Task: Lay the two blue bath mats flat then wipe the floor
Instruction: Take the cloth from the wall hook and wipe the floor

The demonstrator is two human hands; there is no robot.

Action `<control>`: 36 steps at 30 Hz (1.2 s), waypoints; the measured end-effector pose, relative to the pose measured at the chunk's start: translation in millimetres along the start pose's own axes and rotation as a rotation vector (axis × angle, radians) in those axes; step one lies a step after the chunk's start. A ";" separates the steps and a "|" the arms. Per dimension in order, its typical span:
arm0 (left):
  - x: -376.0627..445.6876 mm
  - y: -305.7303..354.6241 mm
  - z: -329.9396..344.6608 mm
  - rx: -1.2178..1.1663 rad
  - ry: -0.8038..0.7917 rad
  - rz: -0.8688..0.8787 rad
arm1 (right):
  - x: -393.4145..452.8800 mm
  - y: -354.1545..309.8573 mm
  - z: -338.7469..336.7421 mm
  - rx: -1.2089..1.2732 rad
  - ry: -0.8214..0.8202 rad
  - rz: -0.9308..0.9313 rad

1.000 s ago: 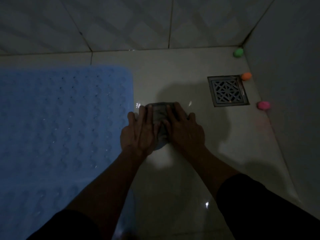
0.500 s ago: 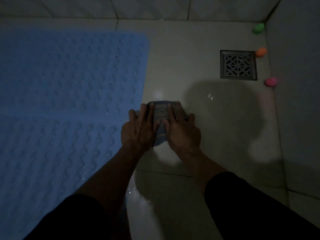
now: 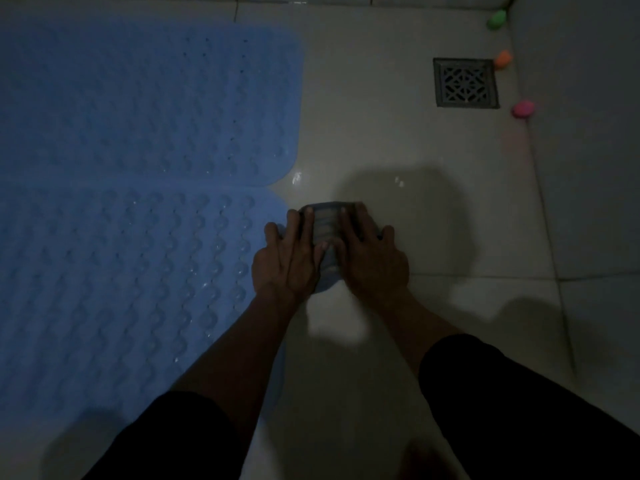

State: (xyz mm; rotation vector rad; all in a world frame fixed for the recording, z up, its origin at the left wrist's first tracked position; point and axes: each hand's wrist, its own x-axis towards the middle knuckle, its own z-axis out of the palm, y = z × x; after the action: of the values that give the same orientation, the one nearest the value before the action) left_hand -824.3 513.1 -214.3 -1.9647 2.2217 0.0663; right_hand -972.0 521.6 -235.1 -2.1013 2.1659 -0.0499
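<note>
Two blue bath mats lie flat side by side on the left: the far mat (image 3: 149, 102) and the near mat (image 3: 114, 282), both covered in round bumps. On the pale wet tiled floor (image 3: 363, 126) to their right sits a folded grey-blue striped cloth (image 3: 327, 226). My left hand (image 3: 285, 258) and my right hand (image 3: 372, 254) press flat on the cloth, fingers spread, one on each side. The cloth's middle shows between them.
A square metal floor drain (image 3: 465, 83) sits at the far right. Three small coloured objects line the right wall: green (image 3: 497, 19), orange (image 3: 503, 58), pink (image 3: 523, 108). The wall (image 3: 588, 133) runs along the right side.
Both hands and the cloth have slid back toward me, away from the drain and the far wall. More of the near mat shows now.
</note>
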 end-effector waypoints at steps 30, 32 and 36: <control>-187.3 -11.4 39.1 -0.018 0.073 0.074 | -191.9 -28.8 9.0 0.038 -0.071 -0.007; -203.9 -7.0 38.4 -0.044 0.026 0.060 | -206.0 -26.9 8.0 0.039 -0.059 -0.035; -234.6 -1.9 40.0 -0.087 0.009 -0.051 | -233.8 -29.4 12.0 0.060 -0.027 -0.042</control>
State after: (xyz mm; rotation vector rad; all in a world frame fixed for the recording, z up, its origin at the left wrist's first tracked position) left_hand -791.6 748.8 -216.0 -2.0689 2.2088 0.1496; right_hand -935.2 754.6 -228.5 -2.1024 2.0792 -0.0889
